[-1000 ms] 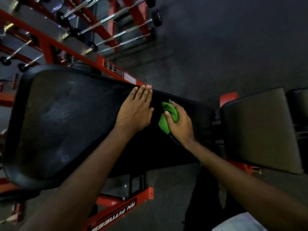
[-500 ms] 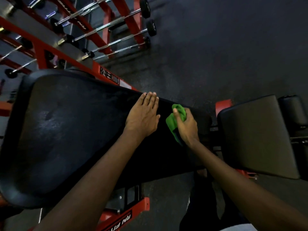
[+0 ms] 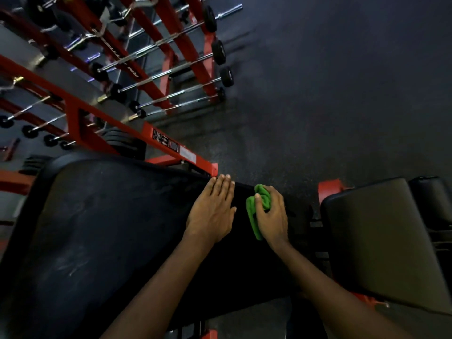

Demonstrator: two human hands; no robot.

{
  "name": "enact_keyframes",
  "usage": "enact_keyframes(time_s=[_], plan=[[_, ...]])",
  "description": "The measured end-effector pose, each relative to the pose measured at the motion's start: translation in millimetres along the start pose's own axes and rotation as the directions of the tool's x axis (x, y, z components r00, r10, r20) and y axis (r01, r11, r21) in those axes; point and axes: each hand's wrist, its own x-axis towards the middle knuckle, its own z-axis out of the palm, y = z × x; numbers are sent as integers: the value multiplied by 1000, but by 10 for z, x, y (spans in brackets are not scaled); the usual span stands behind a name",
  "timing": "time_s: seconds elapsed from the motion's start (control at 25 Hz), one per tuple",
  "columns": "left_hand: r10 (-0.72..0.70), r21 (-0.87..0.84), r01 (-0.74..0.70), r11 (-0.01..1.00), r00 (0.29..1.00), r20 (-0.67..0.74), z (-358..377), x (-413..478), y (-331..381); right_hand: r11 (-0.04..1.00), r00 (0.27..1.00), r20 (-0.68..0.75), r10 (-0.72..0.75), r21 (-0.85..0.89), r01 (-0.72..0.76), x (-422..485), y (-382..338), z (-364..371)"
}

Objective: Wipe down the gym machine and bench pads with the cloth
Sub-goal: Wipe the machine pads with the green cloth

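Dark gym floor [image 3: 318,106] behind, your left hand [image 3: 212,212] lies flat, fingers together, on the long black bench pad [image 3: 110,228] while your right hand [image 3: 272,217] clutches the green cloth [image 3: 255,211] just beside it near the narrow right end, so most pad stretches off leftward.

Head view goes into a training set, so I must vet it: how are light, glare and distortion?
Head view: dim, the pad nearly black with a faint sheen at left; the green cloth stands out; chrome bars glint; the wide lens splays the rack's lines; edges look soft.
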Motion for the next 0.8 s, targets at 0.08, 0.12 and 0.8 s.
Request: enact_keyframes(time_s=[0.08,0.12,0.8], plan=[[2,10,-2,1000,1000,-2,6,9,17,995,995,-18,99,6,-99,87,-18,-17],[4,11,-4,1000,1000,1,11,17,23,992,992,-18,124,14,-124,85,-42,-31],[18,-23,-18,1000,1000,10,16,141,90,995,994,-40,98,16,-97,288,121,-75]])
